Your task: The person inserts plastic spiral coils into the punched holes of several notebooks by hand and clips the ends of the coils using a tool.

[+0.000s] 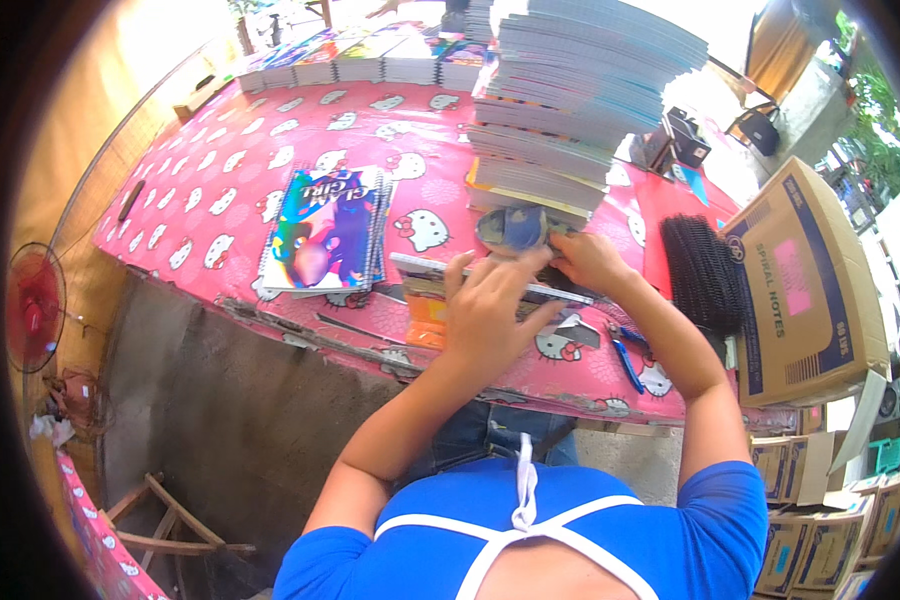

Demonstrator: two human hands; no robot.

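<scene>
My left hand [488, 305] is wrapped over a thin notebook [425, 315] with an orange cover, held on its edge near the table's front. My right hand [592, 262] is closed at the notebook's upper edge, its fingertips pinching something too small to make out. Just beyond both hands lies a rounded blue and grey object [510, 228] whose kind I cannot tell. It sits against the foot of a tall stack of notebooks [570, 130]. Blue-handled pliers [628, 362] rest on the table by my right forearm.
To the left lie spiral notebooks [325, 230] with colourful covers, and more notebook piles [410, 62] line the far edge. Black binding coils [705, 275] and a large cardboard box [805, 290] stand at the right. A red fan [37, 308] is at the far left.
</scene>
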